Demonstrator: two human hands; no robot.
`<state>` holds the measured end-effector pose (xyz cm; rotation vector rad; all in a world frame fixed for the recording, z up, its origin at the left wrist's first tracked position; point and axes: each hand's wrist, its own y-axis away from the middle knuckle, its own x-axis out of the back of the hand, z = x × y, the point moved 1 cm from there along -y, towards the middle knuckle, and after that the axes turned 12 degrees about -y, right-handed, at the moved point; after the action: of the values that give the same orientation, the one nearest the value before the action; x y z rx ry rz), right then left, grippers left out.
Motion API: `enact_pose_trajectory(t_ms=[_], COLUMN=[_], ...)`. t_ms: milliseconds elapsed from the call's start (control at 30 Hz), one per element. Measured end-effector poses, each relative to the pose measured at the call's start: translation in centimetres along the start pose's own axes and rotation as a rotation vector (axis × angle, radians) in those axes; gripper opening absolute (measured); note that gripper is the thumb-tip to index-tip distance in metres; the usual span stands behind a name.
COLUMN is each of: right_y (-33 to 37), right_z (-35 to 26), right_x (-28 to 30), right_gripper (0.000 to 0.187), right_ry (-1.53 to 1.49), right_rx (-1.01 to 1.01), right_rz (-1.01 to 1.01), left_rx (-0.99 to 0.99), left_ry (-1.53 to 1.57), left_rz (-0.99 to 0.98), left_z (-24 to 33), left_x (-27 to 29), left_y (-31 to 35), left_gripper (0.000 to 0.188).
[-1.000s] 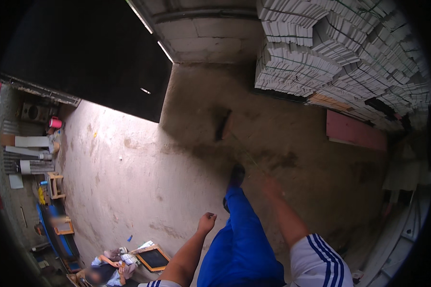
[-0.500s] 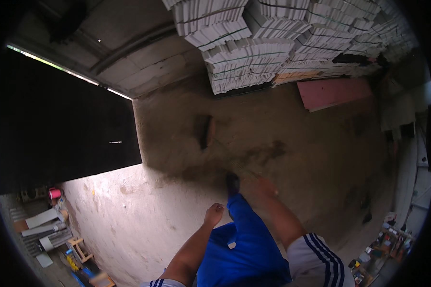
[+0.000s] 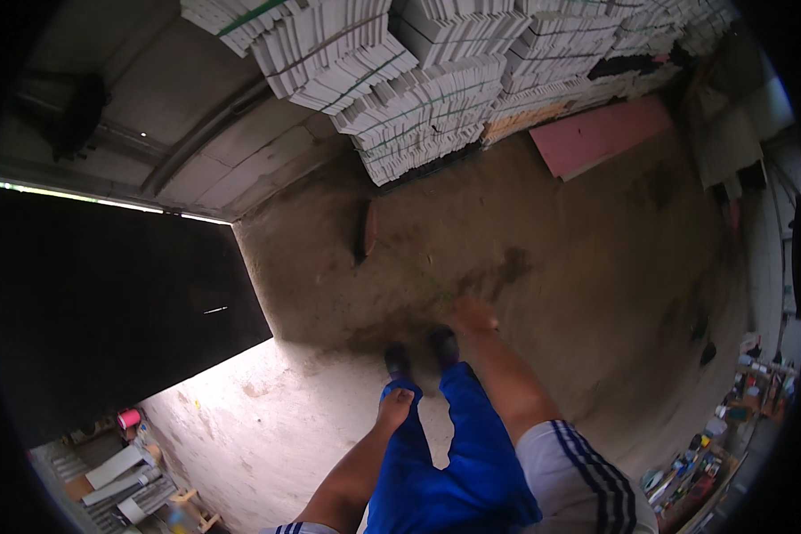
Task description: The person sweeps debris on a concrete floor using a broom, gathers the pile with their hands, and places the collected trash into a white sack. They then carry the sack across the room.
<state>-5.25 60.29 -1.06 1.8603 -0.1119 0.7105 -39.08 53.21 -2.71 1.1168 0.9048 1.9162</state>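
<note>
A broom (image 3: 370,230) touches the dirty floor ahead of me, its reddish head edged with dark bristles. Its thin greenish handle runs back toward my right hand (image 3: 473,314), whose fingers are wrapped around it; the hand is slightly blurred. My left hand (image 3: 397,408) hangs over my left leg with curled fingers, and nothing shows in it. Dark patches of dirt (image 3: 507,271) mark the floor to the right of the broom.
Strapped stacks of white slabs (image 3: 436,102) line the far wall, with a pink board (image 3: 601,138) lying beside them. A large black panel (image 3: 116,303) stands at left. Assorted small items (image 3: 694,467) crowd the lower right; boards and pieces (image 3: 120,476) lie lower left.
My view has shifted and both feet now show side by side. The broom stays in my right hand, and its head appears a little further left. My left hand remains curled.
</note>
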Motion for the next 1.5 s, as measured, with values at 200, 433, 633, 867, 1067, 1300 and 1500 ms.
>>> enact_pose_trajectory(t_ms=[200,433,633,867,1067,1300,1500], right_y=[11.1,3.1,10.0,2.1,6.7,5.7,-0.3], right_z=[8.6,8.0,10.0,13.4,11.8,16.3,14.1], right_x=[2.9,-0.1,3.6,0.3,5.3,1.7,5.1], right_gripper=[0.05,0.05,0.049,0.05,0.049,0.048,0.05], right_ry=[-0.118,-0.091,-0.297,-0.324,-0.462,-0.517,-0.559], right_rx=[-0.109,0.001,-0.194,-0.042,-0.245,-0.237,-0.31], right_rz=[0.131,0.265,0.244,0.277,0.271,0.312,0.327], left_rx=[-0.04,-0.114,-0.142,-0.135,-0.192,-0.262,-0.286], left_ry=[-0.248,-0.332,-0.424,-0.439,-0.403,-0.481,-0.492], left_rz=[0.0,0.002,-0.004,-0.079,-0.097,-0.126,-0.134], left_z=[0.0,0.0,-1.0,1.3,3.6,7.9,9.7], left_x=[3.0,5.2,6.8,4.5,3.9,2.5,1.9], left_y=[-1.0,-2.0,-2.2,-2.0,-1.6,-3.1,-4.4], left_gripper=[0.035,0.037,0.038,0.038,0.037,0.034,0.035])
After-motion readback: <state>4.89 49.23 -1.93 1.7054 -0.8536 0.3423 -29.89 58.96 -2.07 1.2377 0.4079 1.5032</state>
